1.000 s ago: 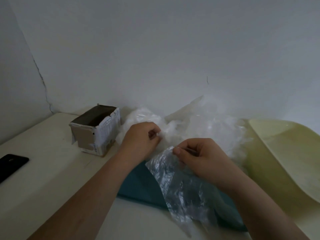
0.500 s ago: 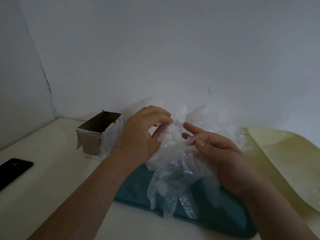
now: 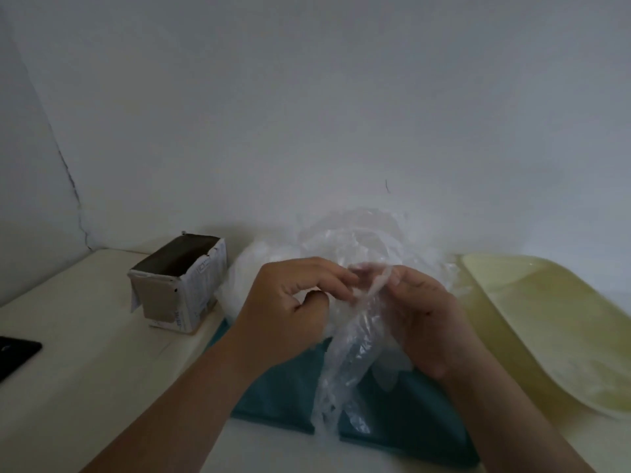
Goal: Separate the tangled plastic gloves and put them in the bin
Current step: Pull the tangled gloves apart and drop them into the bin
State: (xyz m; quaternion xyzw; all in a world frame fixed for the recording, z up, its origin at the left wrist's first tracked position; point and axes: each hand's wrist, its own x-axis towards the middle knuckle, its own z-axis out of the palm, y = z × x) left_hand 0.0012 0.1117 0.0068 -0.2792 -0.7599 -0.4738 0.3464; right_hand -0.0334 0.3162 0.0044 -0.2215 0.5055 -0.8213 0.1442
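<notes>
A heap of tangled clear plastic gloves lies against the wall on a teal mat. One clear glove hangs down from between my hands over the mat. My left hand pinches plastic at the glove's top with curled fingers. My right hand pinches the same top edge from the right, thumb and fingers bent round it. The open cardboard box that serves as the bin stands to the left of the heap, its inside dark.
A pale yellow tray lies at the right on the cream table. A black phone sits at the left edge. The wall stands close behind the heap.
My hands have closed together on the top of one glove, which now hangs longer and twisted between them. The view has shifted slightly.
</notes>
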